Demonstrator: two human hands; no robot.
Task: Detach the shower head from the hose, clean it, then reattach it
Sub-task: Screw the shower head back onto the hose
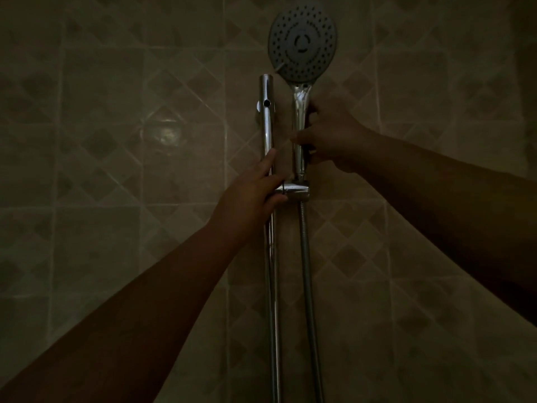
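- Both forearms are stretched up from the lower corners towards a chrome slide rail (268,135) fixed on a tiled wall (116,141).
- By the left hand (250,196) the rail is met at the bracket (296,191): fingers lie loosely round it, and a firm hold cannot be confirmed in the dim light.
- By the right hand (334,138) the handle of the shower head (302,42) is gripped, fingers curled round it.
- Seated upright in the bracket, the head is joined to the hose (308,280), which hangs below.
- Judged step: the very start, with lifting out under way.
- Next, a straight upward pull is called for, then the hose nut must be unscrewed.
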